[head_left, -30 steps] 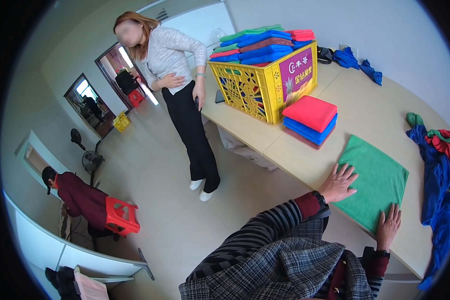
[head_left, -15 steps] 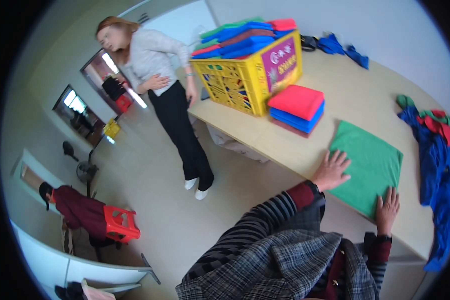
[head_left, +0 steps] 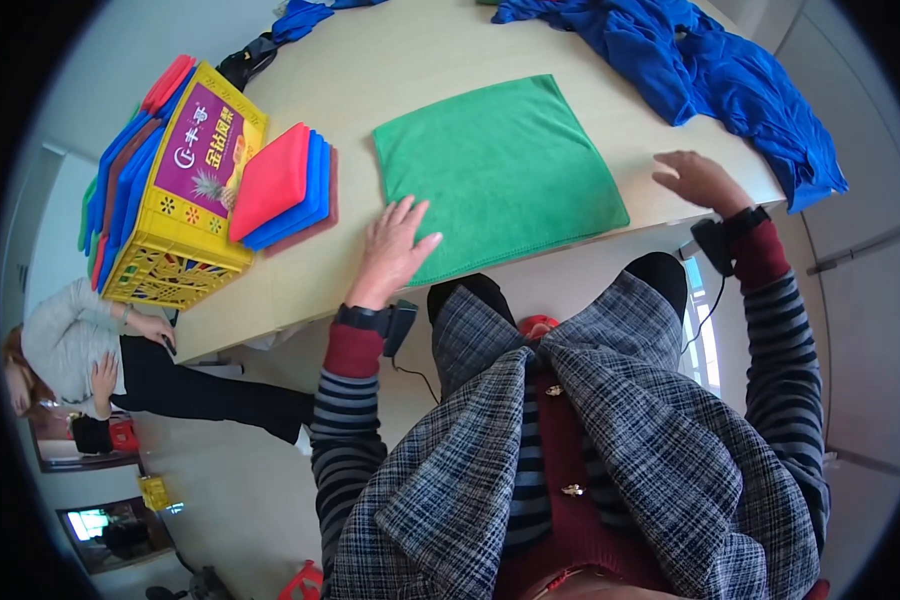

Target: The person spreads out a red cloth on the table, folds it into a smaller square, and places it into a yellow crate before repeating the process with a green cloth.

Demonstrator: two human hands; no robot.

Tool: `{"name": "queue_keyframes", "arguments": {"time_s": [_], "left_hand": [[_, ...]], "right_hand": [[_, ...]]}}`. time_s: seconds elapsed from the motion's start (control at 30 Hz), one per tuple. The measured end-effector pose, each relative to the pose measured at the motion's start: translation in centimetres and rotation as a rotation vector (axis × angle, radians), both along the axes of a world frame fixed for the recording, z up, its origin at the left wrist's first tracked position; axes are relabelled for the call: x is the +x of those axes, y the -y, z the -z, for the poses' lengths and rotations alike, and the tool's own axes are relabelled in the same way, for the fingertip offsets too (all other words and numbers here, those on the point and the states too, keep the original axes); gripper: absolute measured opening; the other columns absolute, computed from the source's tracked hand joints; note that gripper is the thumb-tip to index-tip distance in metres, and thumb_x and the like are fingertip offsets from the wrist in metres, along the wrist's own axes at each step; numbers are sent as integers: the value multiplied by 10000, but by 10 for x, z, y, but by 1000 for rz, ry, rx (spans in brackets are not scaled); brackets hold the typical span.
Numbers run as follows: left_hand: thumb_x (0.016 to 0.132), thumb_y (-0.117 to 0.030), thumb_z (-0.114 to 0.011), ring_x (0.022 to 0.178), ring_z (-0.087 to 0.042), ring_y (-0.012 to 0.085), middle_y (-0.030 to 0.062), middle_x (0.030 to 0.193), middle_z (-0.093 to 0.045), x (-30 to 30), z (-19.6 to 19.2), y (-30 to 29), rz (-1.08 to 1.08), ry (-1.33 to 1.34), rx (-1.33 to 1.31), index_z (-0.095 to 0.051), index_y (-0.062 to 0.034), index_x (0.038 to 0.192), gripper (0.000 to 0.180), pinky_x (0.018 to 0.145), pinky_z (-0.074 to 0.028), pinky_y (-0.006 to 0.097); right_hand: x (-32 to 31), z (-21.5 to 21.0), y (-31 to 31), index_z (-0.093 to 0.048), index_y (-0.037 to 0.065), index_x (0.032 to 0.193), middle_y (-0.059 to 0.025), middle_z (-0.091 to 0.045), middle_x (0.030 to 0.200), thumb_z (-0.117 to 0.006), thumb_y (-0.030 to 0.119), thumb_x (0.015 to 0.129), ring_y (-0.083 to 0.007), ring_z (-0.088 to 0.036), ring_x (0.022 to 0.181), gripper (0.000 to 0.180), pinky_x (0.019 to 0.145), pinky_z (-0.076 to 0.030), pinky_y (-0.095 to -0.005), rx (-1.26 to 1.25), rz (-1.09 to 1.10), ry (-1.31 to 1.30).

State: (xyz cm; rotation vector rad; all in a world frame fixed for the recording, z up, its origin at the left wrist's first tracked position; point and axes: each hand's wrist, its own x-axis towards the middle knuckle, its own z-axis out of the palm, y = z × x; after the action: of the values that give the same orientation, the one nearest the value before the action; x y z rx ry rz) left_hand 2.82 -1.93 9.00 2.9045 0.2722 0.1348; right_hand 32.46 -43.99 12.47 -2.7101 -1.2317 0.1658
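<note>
A green cloth point(head_left: 495, 175) lies spread flat on the pale wooden table point(head_left: 340, 110) in front of me. My left hand point(head_left: 394, 248) rests on its near left corner, fingers spread. Off the cloth's right side, my right hand point(head_left: 703, 182) hovers by the table edge with nothing in it, fingers stretched out. Left of the cloth is a stack of folded cloths point(head_left: 288, 190), red on top, blue and brown beneath. A heap of crumpled blue cloths point(head_left: 685, 65) lies at the far right and hangs over the edge.
A yellow plastic crate point(head_left: 185, 255) filled with folded cloths stands at the table's left end. Beside it is a person point(head_left: 80, 335) in a light top and dark trousers. A black item point(head_left: 247, 62) and a blue cloth point(head_left: 300, 20) lie behind the crate.
My view has turned toward the table. My right hand has come off the green cloth and moved right; my left hand stays on it.
</note>
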Motion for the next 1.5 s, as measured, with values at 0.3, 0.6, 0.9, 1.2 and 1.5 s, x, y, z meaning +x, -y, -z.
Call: {"name": "queue_keyframes", "arguments": {"time_s": [0.3,0.6,0.9,1.2,1.5], "left_hand": [[1020,-478,-506,1498,-296,358,173,1606,-348,87,-17,-16,72,103,43,-425,-84,1522,643,1196,-251,546],[1040,-494,-449,1537,-212,333,128,1664,-254,101,27,-27,-63,23,184,-330,-185,1588,640,1225,-163,572],[1034,-551,-413,1547,-181,326,119,1670,-241,104,29,-41,-207,31,131,-308,-207,1600,670,1234,-114,569],[1029,-559,-407,1551,-174,334,158,1661,-258,107,1,-55,-249,-47,147,-328,-145,1587,699,1228,-104,598],[968,-341,-492,1480,-318,354,161,1561,-417,164,48,-46,-145,309,120,-503,-81,1463,559,1189,-192,636]], "right_hand": [[-26,-48,-182,-455,42,1485,-193,-499,1495,-449,533,1035,-374,-502,1343,665,1121,-408,-495,264,-251,204],[-70,53,-255,-369,94,1555,-145,-327,1627,-358,562,1048,-355,-254,1520,690,1230,-206,-526,97,-175,196],[6,46,-197,-337,100,1574,-124,-307,1641,-372,569,1034,-328,-226,1534,717,1242,-182,-496,93,130,175],[14,27,-226,-351,90,1556,-146,-341,1617,-398,530,1040,-368,-263,1514,679,1207,-239,-570,9,52,280],[-8,76,-349,-362,135,1565,-117,-338,1632,-449,463,1030,-368,-284,1509,633,1203,-239,-548,166,-249,218]]}}
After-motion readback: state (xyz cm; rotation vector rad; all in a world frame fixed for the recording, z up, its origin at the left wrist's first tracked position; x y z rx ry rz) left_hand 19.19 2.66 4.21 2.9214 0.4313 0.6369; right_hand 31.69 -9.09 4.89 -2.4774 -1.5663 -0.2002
